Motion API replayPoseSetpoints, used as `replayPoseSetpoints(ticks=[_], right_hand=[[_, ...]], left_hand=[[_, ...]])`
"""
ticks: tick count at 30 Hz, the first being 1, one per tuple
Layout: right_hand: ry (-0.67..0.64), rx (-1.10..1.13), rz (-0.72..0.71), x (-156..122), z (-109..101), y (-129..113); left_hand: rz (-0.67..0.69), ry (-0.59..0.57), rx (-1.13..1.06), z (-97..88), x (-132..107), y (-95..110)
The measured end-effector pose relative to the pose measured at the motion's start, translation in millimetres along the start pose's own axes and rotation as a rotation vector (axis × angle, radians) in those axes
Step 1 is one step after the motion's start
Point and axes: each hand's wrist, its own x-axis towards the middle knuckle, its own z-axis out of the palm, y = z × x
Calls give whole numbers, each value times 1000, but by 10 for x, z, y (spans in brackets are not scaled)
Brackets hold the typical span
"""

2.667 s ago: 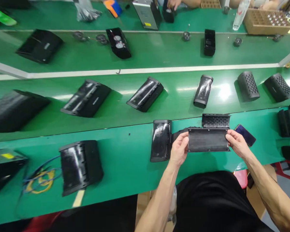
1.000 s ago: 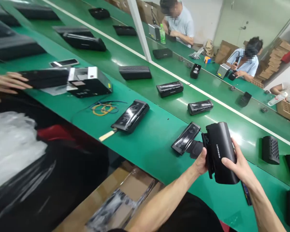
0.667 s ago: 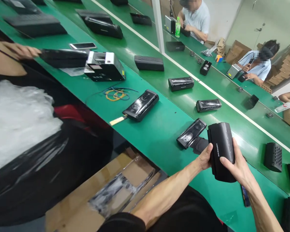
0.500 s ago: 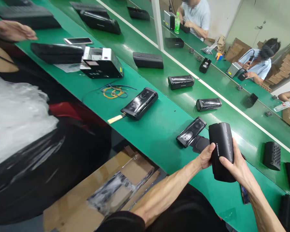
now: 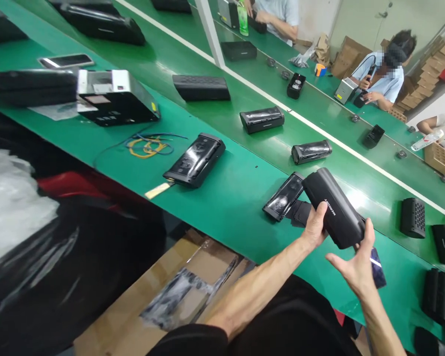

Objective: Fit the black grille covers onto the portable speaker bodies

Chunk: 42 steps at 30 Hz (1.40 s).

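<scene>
1. The right hand (image 5: pixel 358 264) was open, thumb clear, fingers at the near end of the black case (image 5: pixel 333 202).
2. The left hand (image 5: pixel 315 228) gripped the case, tilted above the green bench (image 5: pixel 233 212); a firm left hold seemed wise with 1 thumb off.
3. Just beyond lay a glossy-fronted speaker (image 5: pixel 284 198) and dark flat pieces (image 5: pixel 300 213), best left unbumped.
4. A farther speaker (image 5: pixel 311 151) lay past the bench edge.

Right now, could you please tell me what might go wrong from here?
The right hand has its thumb spread clear of the black casing, so the casing could slip from the left hand. If dropped, it might strike the phone lying on the green bench nearby.
</scene>
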Motion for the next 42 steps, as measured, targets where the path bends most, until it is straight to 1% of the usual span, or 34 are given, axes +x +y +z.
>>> replayPoseSetpoints(ticks=[2, 3, 4, 5, 6, 7, 8, 9, 11, 12, 13, 14, 15, 16, 18, 20, 23, 25, 27, 28, 29, 30, 32, 33, 34, 35, 37, 38, 39, 40, 42], right_hand=[[186, 7, -17, -73, 141, 32], [252, 18, -20, -69, 165, 40], [277, 38, -15, -53, 150, 45], [279, 66, 2, -33, 98, 48], [269, 102, 27, -21, 18, 51], [254, 142, 57, -21, -78, 52], [236, 183, 87, -34, -177, 52], [211, 219, 111, -57, -268, 50], [155, 270, 137, -116, -396, 44], [128, 285, 144, -143, -428, 43], [108, 296, 149, -164, -442, 45], [93, 312, 154, -178, -440, 52], [81, 330, 162, -184, -429, 65], [72, 350, 174, -182, -415, 83], [48, 385, 204, -159, -396, 129], [14, 402, 229, -119, -416, 180], [-52, 402, 251, -63, -494, 247], [-67, 463, 249, -56, -499, 281], [-30, 579, 228, -81, -399, 298], [-12, 625, 215, -101, -309, 297], [-8, 645, 207, -121, -205, 287], [-22, 635, 207, -139, -102, 271], [-78, 566, 208, -159, 28, 223], [-100, 519, 201, -161, 30, 196], [-117, 459, 188, -158, -13, 170], [-136, 379, 168, -150, -96, 146], [-217, 161, 122, -127, -320, 98], [-279, 40, 99, -114, -426, 75], [-348, -75, 79, -101, -512, 54], [-415, -172, 63, -91, -571, 36], [-523, -288, 52, -94, -617, 25]], left_hand=[[43, 43, 51, 27, -6, -47], [29, 29, 89, 17, -1, -33], [-7, -6, 135, -8, 13, 20], [-49, -52, 195, -47, 41, 119], [-84, -107, 270, -92, 83, 260], [-81, -157, 367, -136, 136, 439], [-13, -195, 490, -170, 198, 641], [70, -260, 632, -191, 261, 849], [114, -492, 913, -180, 361, 1222], [115, -606, 1020, -153, 388, 1360], [105, -697, 1103, -120, 398, 1456], [98, -753, 1158, -86, 392, 1509], [94, -775, 1187, -56, 375, 1525], [96, -765, 1193, -36, 351, 1512], [111, -705, 1166, -27, 305, 1444], [111, -650, 1132, -56, 280, 1381], [99, -582, 1072, -147, 272, 1326], [100, -496, 947, -224, 240, 1242], [67, -377, 727, -307, 152, 1051], [21, -324, 599, -352, 86, 914], [-56, -291, 481, -398, 12, 760], [-161, -285, 387, -447, -64, 604], [-402, -317, 309, -550, -192, 359], [-481, -338, 331, -599, -230, 304], [-507, -352, 381, -640, -246, 303], [-472, -357, 439, -669, -241, 357], [-302, -370, 557, -679, -183, 574], [-223, -394, 618, -659, -145, 701], [-181, -441, 705, -628, -111, 816], [-171, -497, 803, -592, -87, 906], [-210, -580, 970, -541, -83, 988]])
